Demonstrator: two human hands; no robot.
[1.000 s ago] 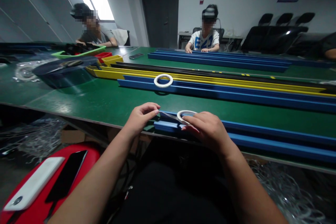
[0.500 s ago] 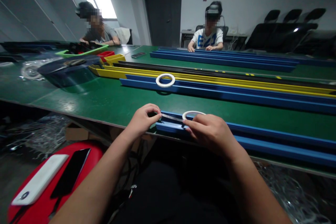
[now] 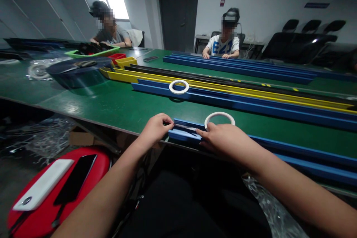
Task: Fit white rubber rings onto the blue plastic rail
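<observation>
My left hand pinches the free end of a narrow whitish tape strip over the left end of a blue channel-shaped profile. The strip runs along inside the channel to my right hand. A white roll of tape is held in that hand, partly hidden behind its fingers and tilted above the far side of the profile. One right fingertip rests on or just over the strip; contact is hard to make out. The profile lies along the table's front edge and passes under my right forearm.
Another tape roll leans on a second blue profile. Behind it lie yellow and black strips. A large dark film coil stands left. Two people sit across the green table. A red stool holds two phone-like devices.
My right hand has moved slightly right with the tape roll, which now tilts more into view. The strip has dropped lower into the channel. The whole view has shifted a little.
</observation>
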